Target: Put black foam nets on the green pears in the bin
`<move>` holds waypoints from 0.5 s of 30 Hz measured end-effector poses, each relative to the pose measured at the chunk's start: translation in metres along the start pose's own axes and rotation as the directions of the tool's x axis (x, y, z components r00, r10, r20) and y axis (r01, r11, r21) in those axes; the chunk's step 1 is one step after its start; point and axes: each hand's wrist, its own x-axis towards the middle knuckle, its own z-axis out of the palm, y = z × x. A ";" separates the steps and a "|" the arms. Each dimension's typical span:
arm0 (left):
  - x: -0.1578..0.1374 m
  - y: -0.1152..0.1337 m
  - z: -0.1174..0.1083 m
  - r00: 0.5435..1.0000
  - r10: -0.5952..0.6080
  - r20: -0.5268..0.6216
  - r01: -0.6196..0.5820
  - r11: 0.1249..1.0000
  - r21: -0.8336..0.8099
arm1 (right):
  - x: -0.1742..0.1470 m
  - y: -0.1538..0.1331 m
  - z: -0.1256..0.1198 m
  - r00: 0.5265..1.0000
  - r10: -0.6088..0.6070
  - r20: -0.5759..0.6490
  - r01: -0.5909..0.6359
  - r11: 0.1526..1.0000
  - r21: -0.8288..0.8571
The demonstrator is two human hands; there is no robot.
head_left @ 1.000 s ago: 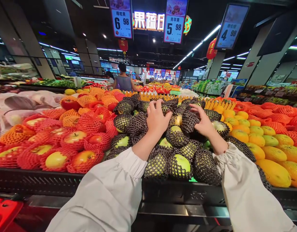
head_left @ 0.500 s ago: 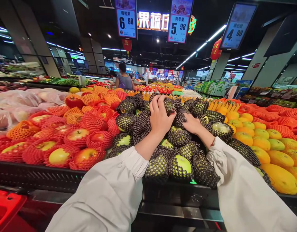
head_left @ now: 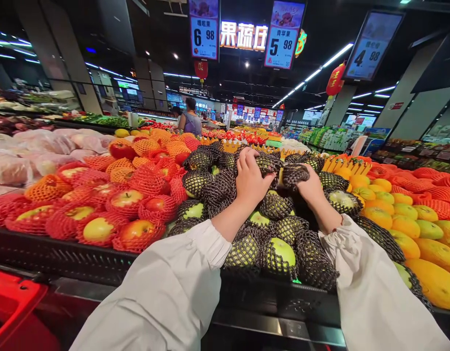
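Green apples (head_left: 282,251) in black foam nets fill the middle of the display. My left hand (head_left: 251,178) curls over a netted green apple (head_left: 265,163) at the back of the pile, its thumb beneath that apple. To its right, my right hand (head_left: 311,186) grips another netted green apple (head_left: 294,175), holding it slightly above its neighbours. The netting hides most of that apple's skin. Both wrists come out of loose white sleeves.
Apples in red nets (head_left: 126,200) lie on the left, orange-yellow fruit (head_left: 403,224) on the right. A black tray edge (head_left: 268,295) runs along the front. A red basket (head_left: 16,302) stands at lower left. Price signs (head_left: 285,36) hang overhead. A person (head_left: 190,119) stands farther back.
My right hand has raised a netted apple out of the pile, and more of it shows. My left hand stays on its apple. The whole view has shifted slightly.
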 end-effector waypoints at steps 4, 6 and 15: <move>-0.001 -0.003 0.004 0.986 0.019 0.168 -0.018 1.000 -0.010 | 0.008 0.017 -0.005 0.917 0.033 -0.397 0.089 0.955 0.284; -0.002 -0.005 0.006 0.954 0.065 0.293 -0.061 0.998 -0.021 | 0.009 0.022 -0.008 0.852 0.053 -0.520 0.158 0.923 0.352; -0.009 -0.011 0.011 0.687 0.115 0.717 -0.198 0.980 0.032 | 0.007 0.017 -0.007 0.822 0.100 -0.561 0.183 0.885 0.427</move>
